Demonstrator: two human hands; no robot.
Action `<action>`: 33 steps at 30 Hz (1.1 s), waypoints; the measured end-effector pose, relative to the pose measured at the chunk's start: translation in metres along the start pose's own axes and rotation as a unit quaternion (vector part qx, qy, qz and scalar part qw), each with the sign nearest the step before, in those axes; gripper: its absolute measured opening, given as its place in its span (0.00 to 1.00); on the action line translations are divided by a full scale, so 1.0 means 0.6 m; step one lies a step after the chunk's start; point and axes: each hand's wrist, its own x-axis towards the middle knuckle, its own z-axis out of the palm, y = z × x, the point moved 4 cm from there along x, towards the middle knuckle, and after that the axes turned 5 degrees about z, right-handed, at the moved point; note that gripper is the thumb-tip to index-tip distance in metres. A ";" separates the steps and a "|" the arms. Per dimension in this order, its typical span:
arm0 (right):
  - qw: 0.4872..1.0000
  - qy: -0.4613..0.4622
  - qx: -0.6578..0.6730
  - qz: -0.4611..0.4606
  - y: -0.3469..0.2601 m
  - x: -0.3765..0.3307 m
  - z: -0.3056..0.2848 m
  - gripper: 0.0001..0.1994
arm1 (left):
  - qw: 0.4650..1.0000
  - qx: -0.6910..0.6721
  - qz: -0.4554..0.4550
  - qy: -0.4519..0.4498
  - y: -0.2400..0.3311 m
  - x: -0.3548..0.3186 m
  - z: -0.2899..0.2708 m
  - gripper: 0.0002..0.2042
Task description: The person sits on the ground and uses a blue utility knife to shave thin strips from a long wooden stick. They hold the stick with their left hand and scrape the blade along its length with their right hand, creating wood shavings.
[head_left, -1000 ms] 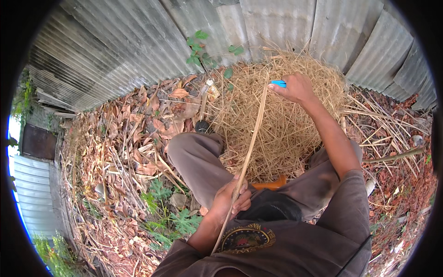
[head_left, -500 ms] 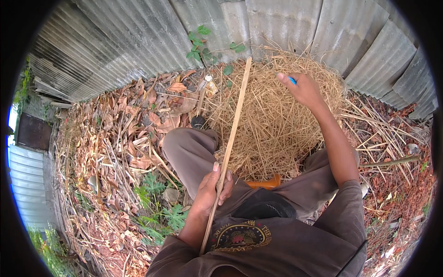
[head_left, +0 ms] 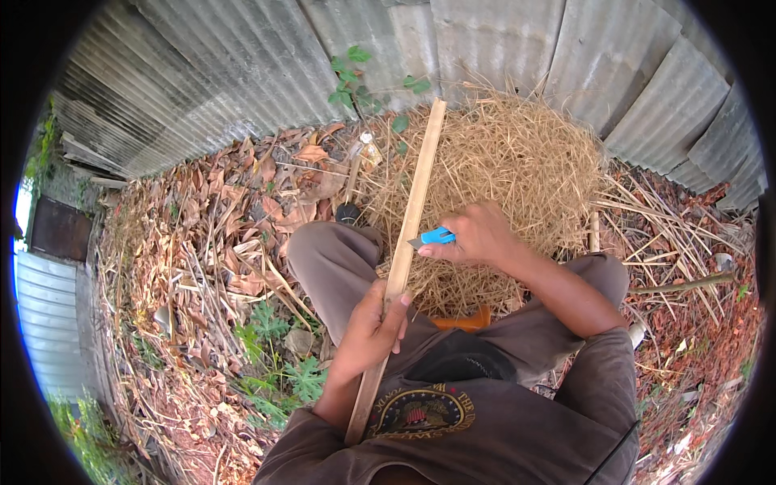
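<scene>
A long, flat strip of pale wood, perhaps bamboo (head_left: 419,182), slants from my chest up toward the metal fence. My left hand (head_left: 370,327) is wrapped round its lower part, thumb on the near side. In my right hand (head_left: 477,234) is a blue utility knife (head_left: 437,236) with a short blade out. The blade's tip is at the strip's right edge, above my left hand; whether it presses into the wood I cannot tell. Between my bent legs and beyond lies a heap of thin, dry shavings (head_left: 493,162). An orange object (head_left: 467,320), partly hidden, lies below the heap.
Corrugated metal sheets (head_left: 501,48) stand as a fence along the far side. Dry brown leaves (head_left: 234,226) cover the ground at the left, with green weeds (head_left: 307,378) near my left arm. Split sticks (head_left: 663,234) and reddish litter lie at the right.
My right hand has come down and left from above the shavings, bringing the knife to the strip. The strip has turned in my left hand, showing a wider face.
</scene>
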 end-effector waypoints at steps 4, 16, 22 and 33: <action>0.993 0.103 -0.044 -0.032 0.036 0.016 -0.006 0.33 | 1.000 -0.017 -0.002 -0.010 -0.004 0.007 0.006 0.10; 0.963 0.059 -0.066 0.253 0.216 0.077 -0.037 0.40 | 0.971 -0.223 -0.034 -0.080 -0.043 0.001 0.036 0.11; 0.935 0.153 -0.092 0.306 0.270 0.083 -0.055 0.43 | 0.971 -0.221 -0.032 -0.081 -0.045 0.000 0.029 0.13; 0.987 -0.003 0.115 0.109 0.060 0.037 -0.002 0.38 | 0.911 -0.406 -0.026 -0.069 -0.046 0.002 0.005 0.12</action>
